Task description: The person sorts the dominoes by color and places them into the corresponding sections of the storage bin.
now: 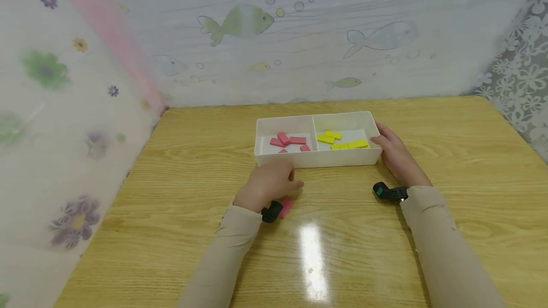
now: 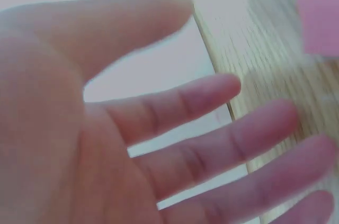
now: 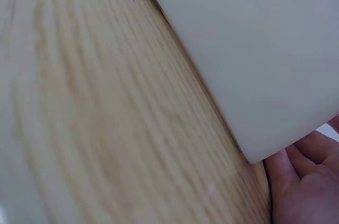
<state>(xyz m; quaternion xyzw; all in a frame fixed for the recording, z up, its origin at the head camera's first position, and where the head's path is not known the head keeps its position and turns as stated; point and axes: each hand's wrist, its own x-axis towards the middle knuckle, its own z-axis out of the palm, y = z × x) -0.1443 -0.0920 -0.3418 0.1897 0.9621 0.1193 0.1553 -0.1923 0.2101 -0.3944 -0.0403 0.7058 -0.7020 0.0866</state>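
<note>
A white two-compartment tray (image 1: 317,158) stands mid-table, with pink blocks (image 1: 288,140) in its left half and yellow blocks (image 1: 342,140) in its right half. My left hand (image 1: 286,180) hovers just in front of the tray's left half. In the left wrist view this left hand (image 2: 185,144) is empty, its fingers spread near the tray wall (image 2: 175,70). One loose pink block (image 1: 286,206) (image 2: 320,12) lies on the table beside my left wrist. My right hand (image 1: 391,151) rests against the tray's right end, and its palm (image 3: 304,181) shows beside the tray corner (image 3: 254,49).
The wooden table (image 1: 192,165) is walled by patterned curtains at the left (image 1: 64,108), back (image 1: 299,37) and right (image 1: 522,80). A glare patch (image 1: 312,251) sits near the front between my forearms.
</note>
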